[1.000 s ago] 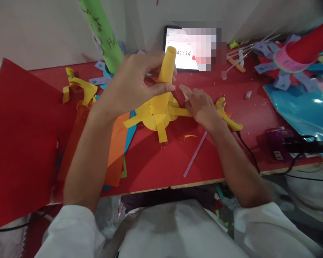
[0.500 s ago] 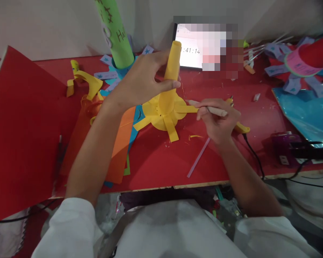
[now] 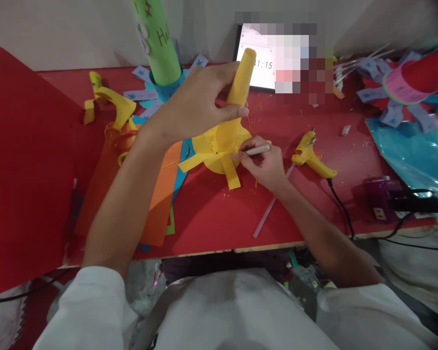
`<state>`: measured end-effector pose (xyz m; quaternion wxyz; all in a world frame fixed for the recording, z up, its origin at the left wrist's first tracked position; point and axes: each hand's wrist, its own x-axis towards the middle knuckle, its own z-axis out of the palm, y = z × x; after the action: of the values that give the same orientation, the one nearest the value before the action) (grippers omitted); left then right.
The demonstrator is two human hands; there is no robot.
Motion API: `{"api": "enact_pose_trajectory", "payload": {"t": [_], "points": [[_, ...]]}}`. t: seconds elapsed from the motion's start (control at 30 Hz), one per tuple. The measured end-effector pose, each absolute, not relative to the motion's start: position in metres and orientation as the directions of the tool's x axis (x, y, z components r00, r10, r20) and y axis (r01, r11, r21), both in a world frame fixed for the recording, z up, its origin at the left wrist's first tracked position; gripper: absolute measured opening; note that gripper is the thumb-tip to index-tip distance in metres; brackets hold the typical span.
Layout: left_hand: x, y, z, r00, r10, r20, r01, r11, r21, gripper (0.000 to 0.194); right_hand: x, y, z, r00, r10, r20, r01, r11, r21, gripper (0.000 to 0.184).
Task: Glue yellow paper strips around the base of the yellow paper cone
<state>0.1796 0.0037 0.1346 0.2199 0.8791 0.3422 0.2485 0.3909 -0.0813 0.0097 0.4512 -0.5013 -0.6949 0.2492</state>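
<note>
My left hand point(image 3: 200, 104) is wrapped around a yellow paper tube point(image 3: 243, 82), which leans slightly right. The tube rises from a yellow scalloped paper base point(image 3: 222, 167) with strips spreading outward on the red table. Pinched in my right hand point(image 3: 269, 167) is a whitish pen-shaped tool point(image 3: 259, 149). Its thin tip points left, over the base near the foot of the tube. Whether the tip touches the paper I cannot tell.
A yellow glue gun point(image 3: 308, 155) with a cord lies right, beside a glue stick point(image 3: 273, 204). Orange sheets point(image 3: 164, 194) and yellow scraps point(image 3: 113, 99) lie left. Behind stand a green paper tube point(image 3: 160, 48) and a screen point(image 3: 255, 58). A purple box point(image 3: 381, 199) sits right.
My right hand has moved left with the pen-shaped tool, from beside the base to over it. The glue gun is now uncovered. My left hand still holds the tube, tilted slightly more right.
</note>
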Motion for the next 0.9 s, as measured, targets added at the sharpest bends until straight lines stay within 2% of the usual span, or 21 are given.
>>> {"api": "enact_pose_trajectory", "payload": {"t": [0.33,0.53,0.9], "points": [[0.1809,0.0046,0.1333,0.649,0.697,0.305,0.402,-0.654,0.641,0.015,0.3908,-0.0769,0.0048,-0.122,0.943,0.311,0.529,0.327,-0.783,0.019],[0.1806,0.0047,0.1302,0.635,0.715,0.292,0.485,-0.663,0.570,0.015,0.3905,-0.0776,0.0061,-0.130,0.933,0.337,0.501,0.355,-0.790,0.009],[0.1808,0.0073,0.1288,0.643,0.713,0.279,0.534,-0.678,0.505,0.019,0.3932,-0.0792,0.0071,-0.099,0.930,0.354,0.529,0.350,-0.773,0.006]]}}
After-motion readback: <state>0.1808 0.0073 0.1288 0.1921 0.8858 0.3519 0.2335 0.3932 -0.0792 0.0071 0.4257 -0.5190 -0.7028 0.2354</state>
